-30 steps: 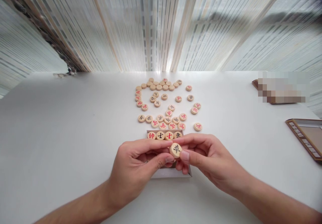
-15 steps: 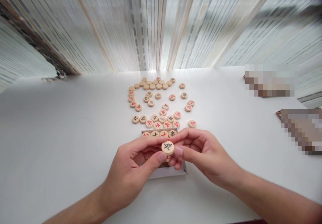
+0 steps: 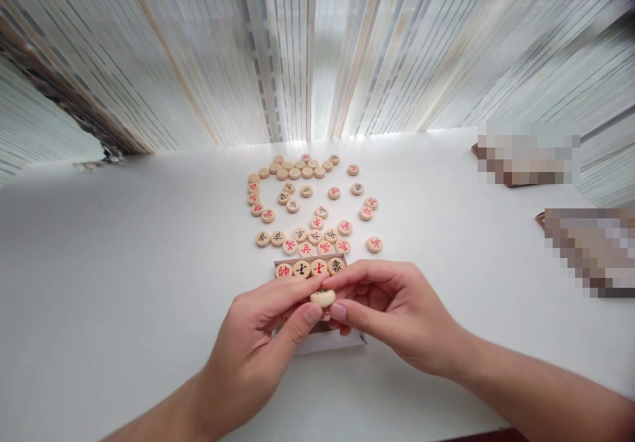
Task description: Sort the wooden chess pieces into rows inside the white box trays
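Between the fingertips of both hands is a round wooden Chinese chess piece (image 3: pixel 323 298), tilted so that mostly its pale side edge shows, with a bit of black marking on top. My left hand (image 3: pixel 270 329) pinches it from the left, and my right hand (image 3: pixel 384 306) grips it from the right. Directly beneath the hands lies a shallow open box (image 3: pixel 333 344). Along its far side sits a row of pieces with red and black characters, among them a red-marked piece (image 3: pixel 284 270). The hands hide much of the box's inside.
Beyond the box, several loose chess pieces (image 3: pixel 314 237) are scattered over the white table (image 3: pixel 124 283), some face up, others showing plain wood (image 3: pixel 294 173). Two blurred-out brown objects (image 3: pixel 528 157) lie at the right. A striped curtain (image 3: pixel 297 51) hangs along the table's far edge.
The held piece has tipped: its black character faced me before, and now its side edge does. Both hands keep their grip. The whole view has shifted slightly.
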A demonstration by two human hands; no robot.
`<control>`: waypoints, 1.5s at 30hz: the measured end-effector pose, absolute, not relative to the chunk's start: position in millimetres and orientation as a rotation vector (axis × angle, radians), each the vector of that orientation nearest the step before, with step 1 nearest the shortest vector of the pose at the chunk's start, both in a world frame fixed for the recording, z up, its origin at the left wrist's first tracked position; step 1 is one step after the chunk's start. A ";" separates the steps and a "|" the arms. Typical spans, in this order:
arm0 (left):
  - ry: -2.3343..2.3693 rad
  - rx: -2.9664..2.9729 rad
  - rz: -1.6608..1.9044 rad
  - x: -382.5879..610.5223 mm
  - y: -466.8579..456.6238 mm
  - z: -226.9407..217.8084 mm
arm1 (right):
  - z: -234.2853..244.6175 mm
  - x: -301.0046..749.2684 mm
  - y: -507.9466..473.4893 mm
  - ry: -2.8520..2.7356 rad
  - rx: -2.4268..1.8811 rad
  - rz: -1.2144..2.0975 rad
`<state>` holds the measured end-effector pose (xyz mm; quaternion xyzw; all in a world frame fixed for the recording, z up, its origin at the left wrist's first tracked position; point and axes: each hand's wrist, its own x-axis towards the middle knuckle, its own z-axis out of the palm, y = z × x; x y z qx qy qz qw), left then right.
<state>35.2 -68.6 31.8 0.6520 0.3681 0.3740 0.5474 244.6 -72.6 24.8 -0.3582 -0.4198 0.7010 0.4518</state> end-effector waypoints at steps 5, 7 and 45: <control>0.888 1.383 0.931 36.6 -72.5 28.9 | 25.4 244.9 -73.0 -1.070 -0.942 1.720; 0.874 1.335 0.933 36.9 -73.3 28.7 | 25.5 245.7 -72.4 -1.052 -0.956 1.754; 0.745 1.322 0.816 34.2 -77.4 28.3 | 24.5 248.2 -73.7 -0.806 -0.796 2.158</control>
